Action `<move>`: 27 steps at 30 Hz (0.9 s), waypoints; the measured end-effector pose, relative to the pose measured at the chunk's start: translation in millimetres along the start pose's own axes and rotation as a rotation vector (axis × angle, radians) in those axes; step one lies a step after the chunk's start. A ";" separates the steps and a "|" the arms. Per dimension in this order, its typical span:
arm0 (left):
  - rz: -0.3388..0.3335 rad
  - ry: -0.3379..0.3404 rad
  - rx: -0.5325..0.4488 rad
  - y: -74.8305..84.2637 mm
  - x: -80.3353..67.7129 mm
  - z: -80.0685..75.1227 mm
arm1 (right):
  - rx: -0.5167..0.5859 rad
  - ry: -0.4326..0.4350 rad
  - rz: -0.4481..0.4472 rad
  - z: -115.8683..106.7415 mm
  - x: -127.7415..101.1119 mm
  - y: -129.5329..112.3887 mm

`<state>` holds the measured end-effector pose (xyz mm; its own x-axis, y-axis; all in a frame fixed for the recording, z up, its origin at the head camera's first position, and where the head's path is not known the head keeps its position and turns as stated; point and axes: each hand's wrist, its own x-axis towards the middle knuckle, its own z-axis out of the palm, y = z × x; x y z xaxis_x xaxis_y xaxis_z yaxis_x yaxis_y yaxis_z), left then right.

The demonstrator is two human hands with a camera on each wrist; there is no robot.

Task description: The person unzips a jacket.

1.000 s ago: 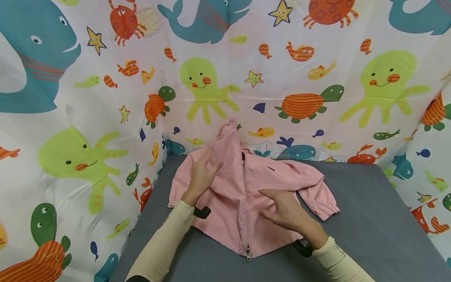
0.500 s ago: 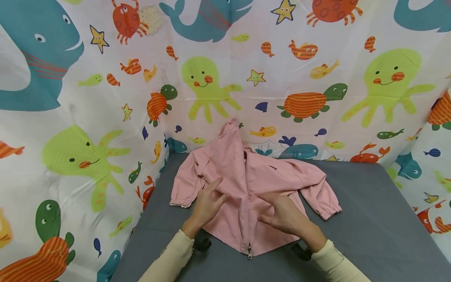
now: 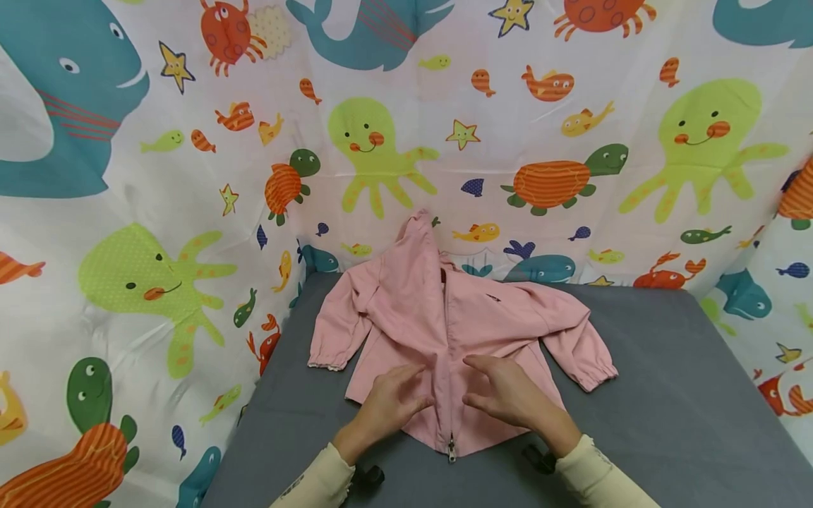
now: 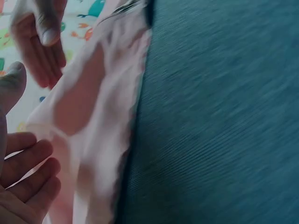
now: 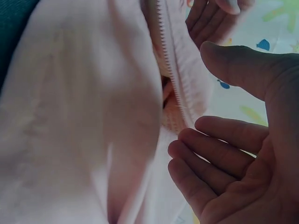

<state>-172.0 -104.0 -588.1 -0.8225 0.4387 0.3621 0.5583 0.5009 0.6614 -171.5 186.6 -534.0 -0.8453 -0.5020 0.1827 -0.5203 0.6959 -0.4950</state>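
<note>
A pink hooded jacket (image 3: 406,303) lies spread front up on the grey table, its sleeves out to both sides. Its hood (image 3: 416,243) points toward the back wall. Down the front runs a zipper, with a metal pull (image 3: 452,451) at the bottom hem. My left hand (image 3: 389,408) hovers over the lower left front, fingers parted from the thumb and holding nothing. Over the lower right front is my right hand (image 3: 517,396), also holding nothing. In the right wrist view, the zipper teeth (image 5: 170,60) pass beyond the spread fingers (image 5: 219,149).
A white cloth (image 3: 406,176) printed with sea animals hangs behind and at both sides of the grey table (image 3: 660,381). The jacket's right-side sleeve (image 3: 581,353) reaches out over the table. Dark wrist cameras (image 3: 370,476) sit below the hands.
My left hand has come down from the jacket's upper left front to near the hem, closer to my right hand. The right hand has shifted slightly. The jacket stays in place.
</note>
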 end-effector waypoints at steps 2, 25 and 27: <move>0.008 -0.029 0.041 0.4 -3.0 4.5 | -0.006 0.001 -0.004 4.0 0.7 1.8; 0.167 -0.101 0.333 8.2 -24.8 34.4 | -0.073 0.032 -0.048 43.7 -1.1 12.8; 0.164 -0.099 0.351 9.5 -25.4 35.5 | -0.110 0.049 -0.063 45.8 -2.4 10.9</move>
<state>-142.0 -84.0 -614.3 -0.7147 0.5948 0.3679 0.6984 0.6355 0.3293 -169.6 171.9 -578.8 -0.8143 -0.5226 0.2526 -0.5800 0.7176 -0.3854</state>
